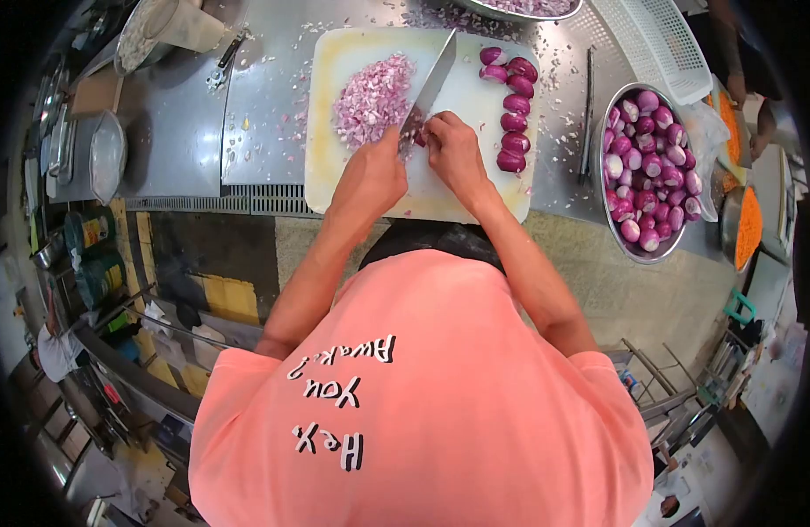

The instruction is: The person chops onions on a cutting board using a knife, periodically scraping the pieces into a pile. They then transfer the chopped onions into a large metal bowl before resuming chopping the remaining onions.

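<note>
My left hand (370, 178) is closed round the handle of a kitchen knife (434, 81), whose broad blade points away from me over the white cutting board (335, 195). Pinched in the fingers of my right hand (458, 158), beside the blade, is a piece of red onion (420, 138), mostly covered by the fingertips. Chopped onion (374, 99) lies heaped on the board left of the blade. Along the board's right side runs a column of several peeled onion pieces (515, 122).
Right of the board stands a metal bowl (602, 176) of peeled red onions (648, 167). A black rod-like tool (587, 114) lies between them. Beyond are a white perforated basket (664, 44) and another bowl of chopped onion (532, 7). Onion bits litter the steel table (269, 114). Another person's hand (736, 88) shows at right.
</note>
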A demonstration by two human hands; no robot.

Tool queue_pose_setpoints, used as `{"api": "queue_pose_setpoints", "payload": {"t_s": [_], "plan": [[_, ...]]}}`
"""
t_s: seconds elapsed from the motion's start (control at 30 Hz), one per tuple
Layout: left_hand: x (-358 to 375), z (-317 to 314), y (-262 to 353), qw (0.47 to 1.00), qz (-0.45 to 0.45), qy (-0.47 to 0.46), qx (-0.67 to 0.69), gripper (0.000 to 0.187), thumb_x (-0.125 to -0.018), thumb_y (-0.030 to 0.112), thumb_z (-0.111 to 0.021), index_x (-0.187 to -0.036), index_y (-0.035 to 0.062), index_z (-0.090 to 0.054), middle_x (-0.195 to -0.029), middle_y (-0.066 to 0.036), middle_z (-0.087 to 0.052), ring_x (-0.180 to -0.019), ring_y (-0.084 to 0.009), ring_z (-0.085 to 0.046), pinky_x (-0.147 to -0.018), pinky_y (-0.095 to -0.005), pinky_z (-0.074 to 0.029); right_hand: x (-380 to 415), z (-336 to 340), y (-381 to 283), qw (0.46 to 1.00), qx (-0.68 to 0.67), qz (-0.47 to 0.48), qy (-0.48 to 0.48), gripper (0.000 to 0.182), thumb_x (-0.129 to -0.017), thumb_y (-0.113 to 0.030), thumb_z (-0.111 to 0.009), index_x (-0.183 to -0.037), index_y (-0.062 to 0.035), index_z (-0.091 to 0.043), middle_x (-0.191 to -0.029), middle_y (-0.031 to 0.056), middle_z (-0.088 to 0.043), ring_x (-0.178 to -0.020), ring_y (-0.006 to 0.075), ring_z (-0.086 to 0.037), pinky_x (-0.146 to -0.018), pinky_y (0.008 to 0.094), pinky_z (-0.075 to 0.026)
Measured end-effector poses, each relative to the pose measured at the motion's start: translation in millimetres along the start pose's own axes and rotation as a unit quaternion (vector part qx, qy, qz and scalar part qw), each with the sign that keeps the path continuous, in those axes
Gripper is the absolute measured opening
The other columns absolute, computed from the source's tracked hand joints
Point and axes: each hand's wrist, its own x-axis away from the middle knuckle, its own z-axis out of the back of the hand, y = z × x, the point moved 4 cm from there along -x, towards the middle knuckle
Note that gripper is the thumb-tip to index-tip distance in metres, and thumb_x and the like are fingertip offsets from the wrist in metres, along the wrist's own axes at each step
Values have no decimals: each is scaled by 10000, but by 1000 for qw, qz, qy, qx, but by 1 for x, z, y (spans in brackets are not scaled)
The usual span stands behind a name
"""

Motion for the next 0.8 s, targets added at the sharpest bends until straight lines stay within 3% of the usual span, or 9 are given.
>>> {"api": "queue_pose_setpoints", "payload": {"t_s": [0.1, 0.17, 0.27, 0.4, 0.47, 0.6, 0.67, 0.8], "plan": [[4, -5, -2, 999, 31, -19, -14, 249, -863, 35, -523, -1092, -54, -482, -735, -307, -595, -758, -505, -591, -653, -561, -447, 1, 0, 0, 1000, -18, 0, 18, 90, -758, 79, -579, -821, 29, -618, -844, 193, -592, -781, 405, -609, -698, 458, -503], [-4, -24, -9, 999, 0, -11, -47, 262, -838, 0, -523, -1080, -88, -475, -730, -327, -603, -737, -492, -618, -657, -552, -475, 1, 1, -2, 1000, -13, 11, 11, 73, -770, 75, -581, -817, 31, -616, -842, 189, -594, -778, 401, -610, -696, 451, -502], [-1, 1, 3, 1000, 13, -10, -4, 255, -838, -5, -515, -1070, -101, -473, -729, -328, -604, -745, -493, -618, -660, -556, -471, 1, 2, -1, 1000, -24, 7, 14, 67, -773, 73, -584, -817, 29, -608, -847, 190, -592, -780, 398, -608, -694, 450, -500], [2, -18, -6, 1000, 9, -1, -4, 252, -837, -6, -509, -1067, -102, -473, -723, -331, -600, -753, -491, -618, -665, -560, -468, 3, 0, 3, 1000, -19, 7, 12, 74, -767, 71, -590, -824, 26, -604, -856, 190, -591, -790, 394, -608, -695, 450, -500], [-11, -30, -20, 1000, 3, 8, -18, 299, -859, 42, -537, -1133, -64, -484, -743, -308, -598, -755, -507, -589, -662, -552, -454, 4, 1, 1, 999, -14, 24, 19, 90, -762, 73, -587, -832, 20, -606, -871, 180, -595, -786, 396, -608, -689, 450, -499], [2, 4, -5, 1000, -10, 9, -22, 322, -868, 45, -538, -1169, -56, -481, -739, -306, -597, -743, -502, -594, -647, -554, -452, 1, 9, 0, 1000, 6, 16, -20, 123, -762, 73, -580, -858, 3, -615, -882, 156, -605, -828, 378, -610, -714, 450, -502], [7, -2, -12, 998, 44, -5, -43, 338, -877, 48, -535, -1196, -43, -478, -741, -309, -596, -736, -499, -596, -639, -555, -447, 3, 13, -5, 993, 23, 107, 39, 152, -762, 69, -575, -882, -16, -616, -891, 133, -607, -867, 353, -601, -738, 448, -502], [2, -6, -20, 999, 27, 4, -40, 380, -878, 49, -533, -1243, -33, -470, -750, -312, -602, -740, -493, -602, -642, -557, -441, 3, 5, -3, 996, 46, 77, -22, 161, -763, 57, -582, -895, -29, -616, -897, 123, -607, -885, 335, -590, -744, 444, -501]]}}
